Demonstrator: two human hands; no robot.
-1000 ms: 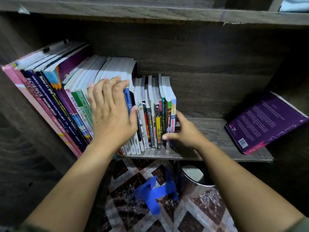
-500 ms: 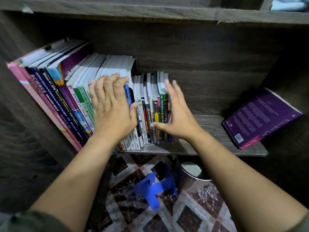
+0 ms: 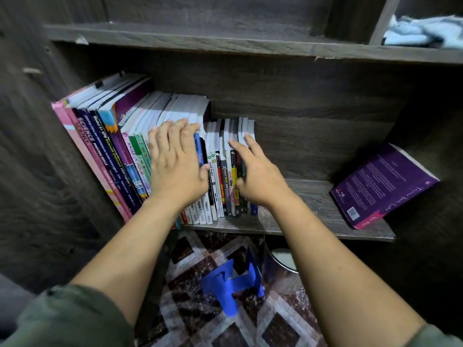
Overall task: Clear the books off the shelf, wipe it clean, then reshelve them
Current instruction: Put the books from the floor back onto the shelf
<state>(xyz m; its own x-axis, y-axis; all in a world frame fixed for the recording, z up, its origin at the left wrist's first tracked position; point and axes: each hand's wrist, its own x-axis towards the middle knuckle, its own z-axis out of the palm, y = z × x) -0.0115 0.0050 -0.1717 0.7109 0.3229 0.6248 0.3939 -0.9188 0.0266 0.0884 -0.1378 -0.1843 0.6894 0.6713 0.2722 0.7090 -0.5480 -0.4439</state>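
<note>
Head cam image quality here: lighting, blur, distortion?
Head view: dim; light reaches the row of upright paperback books, the left hand and the right hand; the dark wooden shelf falls into shadow on its right; wide-angle skews the shelf boards; spine titles legible.

A row of books (image 3: 120, 151) is being kept on the shelf (image 3: 300, 196) at nine o'clock; a lone book (image 3: 383, 186) is being propped at three o'clock, well apart; a cloth (image 3: 423, 31) is being kept above, at one o'clock.

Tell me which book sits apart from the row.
The purple book: it leans alone at the shelf's right end, back cover showing, while the row stands packed spine-out at the left.
</note>
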